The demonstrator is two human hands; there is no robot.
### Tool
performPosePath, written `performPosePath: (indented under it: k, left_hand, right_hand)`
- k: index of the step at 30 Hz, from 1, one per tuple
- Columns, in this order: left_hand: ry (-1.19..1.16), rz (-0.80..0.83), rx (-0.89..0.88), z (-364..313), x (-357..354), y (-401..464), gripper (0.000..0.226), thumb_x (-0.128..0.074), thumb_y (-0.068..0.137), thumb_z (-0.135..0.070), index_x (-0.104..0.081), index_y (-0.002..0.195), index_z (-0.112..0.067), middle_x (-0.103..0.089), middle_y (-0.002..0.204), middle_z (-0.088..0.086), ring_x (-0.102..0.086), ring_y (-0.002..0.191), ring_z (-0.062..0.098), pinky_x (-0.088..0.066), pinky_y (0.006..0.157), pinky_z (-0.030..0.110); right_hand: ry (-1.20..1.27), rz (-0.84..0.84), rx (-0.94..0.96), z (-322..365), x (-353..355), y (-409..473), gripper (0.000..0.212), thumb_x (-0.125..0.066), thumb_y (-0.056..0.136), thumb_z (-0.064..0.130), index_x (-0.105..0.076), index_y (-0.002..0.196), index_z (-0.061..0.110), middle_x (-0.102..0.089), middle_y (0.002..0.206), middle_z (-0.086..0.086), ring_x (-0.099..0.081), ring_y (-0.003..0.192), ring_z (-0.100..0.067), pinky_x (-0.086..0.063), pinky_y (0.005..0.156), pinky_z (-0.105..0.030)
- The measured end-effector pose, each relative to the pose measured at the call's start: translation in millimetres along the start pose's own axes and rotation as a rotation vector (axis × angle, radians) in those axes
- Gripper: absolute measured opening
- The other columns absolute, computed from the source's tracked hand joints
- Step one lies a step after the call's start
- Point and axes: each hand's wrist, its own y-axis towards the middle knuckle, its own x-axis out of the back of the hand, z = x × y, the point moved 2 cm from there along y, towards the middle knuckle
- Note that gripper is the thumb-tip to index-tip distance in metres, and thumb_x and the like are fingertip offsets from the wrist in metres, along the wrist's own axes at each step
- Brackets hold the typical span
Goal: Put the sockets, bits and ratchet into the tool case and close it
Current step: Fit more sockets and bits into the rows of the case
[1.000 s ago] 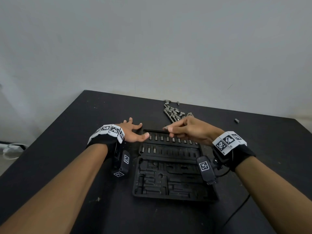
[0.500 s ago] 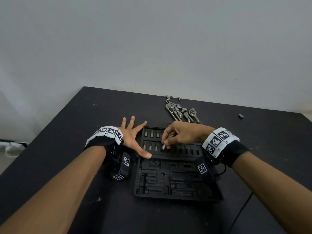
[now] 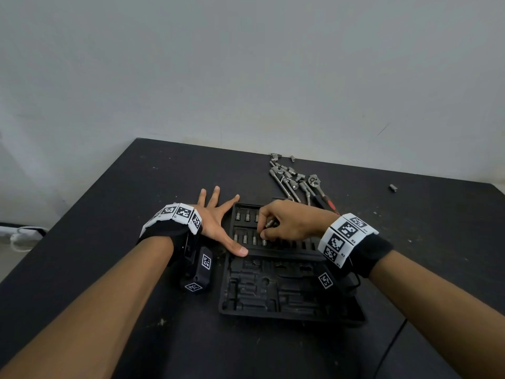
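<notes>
The black tool case (image 3: 276, 294) lies open and flat on the table, with several silver bits (image 3: 247, 216) standing in its far rows. My left hand (image 3: 216, 222) is spread flat beside the case's left edge, its thumb pressing on the rim. Over the bit rows, my right hand (image 3: 289, 224) is curled and pinches a small silver bit (image 3: 270, 223). Behind the case lies a pile of loose sockets and extension bars (image 3: 287, 176) with the ratchet (image 3: 317, 184) at its right side.
A single socket (image 3: 393, 187) lies alone at the far right of the black table (image 3: 109, 214). A red-tipped tool (image 3: 329, 203) sticks out behind my right wrist. A wall rises just behind the table; a cable (image 3: 388, 348) trails off at the near right.
My right hand came down from the case's far edge onto the bit rows with the bit. My left hand spread flat and its thumb slid along the case rim.
</notes>
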Motion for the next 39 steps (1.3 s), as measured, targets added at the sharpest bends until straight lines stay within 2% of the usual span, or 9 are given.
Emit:
performPosePath:
  k: [4, 6, 10, 14, 17, 21, 26, 34, 39]
  left_hand:
    - [-0.012, 0.002, -0.013, -0.9, 0.4, -2.0, 0.155, -0.076, 0.029, -0.093, 0.026, 0.142, -0.062, 0.053, 0.148, -0.009, 0.05, 0.134, 0.031, 0.005, 0.115, 0.072]
    - [-0.018, 0.001, -0.012, -1.0, 0.4, -4.1, 0.155, -0.076, 0.03, -0.092, 0.026, 0.143, -0.062, 0.053, 0.148, -0.009, 0.05, 0.134, 0.03, 0.006, 0.115, 0.072]
    - [-0.024, 0.005, -0.015, -2.8, 1.3, -6.5, 0.153, -0.077, 0.033, -0.091, 0.025, 0.143, -0.061, 0.053, 0.147, -0.01, 0.05, 0.134, 0.03, 0.006, 0.115, 0.072]
    - [-0.036, 0.012, -0.028, -3.8, 1.7, -6.5, 0.152, -0.079, 0.037, -0.087, 0.024, 0.145, -0.06, 0.052, 0.148, -0.009, 0.05, 0.134, 0.031, 0.007, 0.115, 0.072]
    - [-0.038, 0.013, -0.026, -3.2, 1.7, -6.2, 0.153, -0.079, 0.036, -0.088, 0.024, 0.145, -0.059, 0.053, 0.148, -0.009, 0.05, 0.133, 0.03, 0.007, 0.115, 0.072]
    - [-0.034, 0.013, -0.023, -1.4, 1.0, -4.3, 0.154, -0.078, 0.034, -0.09, 0.025, 0.144, -0.06, 0.053, 0.148, -0.009, 0.05, 0.134, 0.031, 0.006, 0.115, 0.073]
    - [-0.037, 0.005, -0.026, 0.9, -0.4, 0.1, 0.155, -0.076, 0.029, -0.092, 0.025, 0.142, -0.063, 0.053, 0.147, -0.011, 0.051, 0.133, 0.029, 0.006, 0.115, 0.072]
    - [-0.043, 0.004, -0.028, 2.0, -0.8, 3.6, 0.155, -0.076, 0.027, -0.093, 0.026, 0.141, -0.064, 0.053, 0.146, -0.012, 0.051, 0.133, 0.029, 0.007, 0.115, 0.072]
    - [-0.033, 0.001, -0.029, 3.0, -0.7, 4.0, 0.155, -0.075, 0.026, -0.094, 0.026, 0.14, -0.065, 0.053, 0.147, -0.012, 0.05, 0.134, 0.029, 0.008, 0.115, 0.071]
  right_hand:
    - [-0.112, -0.076, 0.007, -1.2, -3.7, -4.9, 0.01, -0.075, 0.09, 0.027, -0.066, 0.093, 0.029, -0.069, 0.094, 0.012, -0.06, 0.084, 0.002, -0.04, 0.067, -0.013]
    - [-0.073, -0.08, 0.015, -2.3, -5.2, -6.2, 0.009, -0.073, 0.092, 0.026, -0.066, 0.096, 0.026, -0.07, 0.097, 0.01, -0.062, 0.086, -0.002, -0.042, 0.068, -0.015]
    - [0.357, -0.115, -0.056, -8.1, -1.2, -11.8, 0.01, -0.065, 0.099, 0.017, -0.067, 0.102, 0.008, -0.069, 0.086, -0.006, -0.06, 0.07, -0.021, -0.046, 0.065, -0.033]
    - [0.755, -0.021, -0.168, -15.9, 5.4, -20.1, 0.022, -0.042, 0.102, 0.01, -0.062, 0.106, 0.004, -0.054, 0.076, -0.003, -0.037, 0.057, -0.009, -0.028, 0.054, -0.024]
    - [0.71, 0.013, -0.174, -20.3, 7.1, -25.0, 0.025, -0.037, 0.106, 0.004, -0.062, 0.109, 0.006, -0.062, 0.082, -0.006, -0.04, 0.058, -0.008, -0.031, 0.056, -0.024]
    - [0.566, 0.02, -0.114, -24.7, 6.7, -27.0, 0.013, -0.053, 0.106, 0.01, -0.057, 0.116, 0.005, -0.075, 0.09, -0.013, -0.056, 0.064, -0.008, -0.044, 0.064, -0.023]
    - [0.406, 0.032, -0.037, -30.6, 8.3, -23.1, 0.013, -0.07, 0.097, 0.013, -0.073, 0.103, 0.002, -0.078, 0.086, -0.012, -0.064, 0.079, -0.025, -0.048, 0.079, -0.039]
    - [0.258, 0.024, -0.014, -24.9, 3.1, -16.6, 0.004, -0.077, 0.091, 0.018, -0.079, 0.094, 0.018, -0.08, 0.082, 0.004, -0.07, 0.072, 0.0, -0.048, 0.067, -0.009]
    - [0.169, -0.034, -0.089, -18.3, 2.4, -13.2, 0.034, -0.086, 0.082, 0.023, -0.062, 0.106, 0.019, -0.077, 0.077, 0.0, -0.068, 0.067, -0.007, -0.055, 0.075, -0.031]
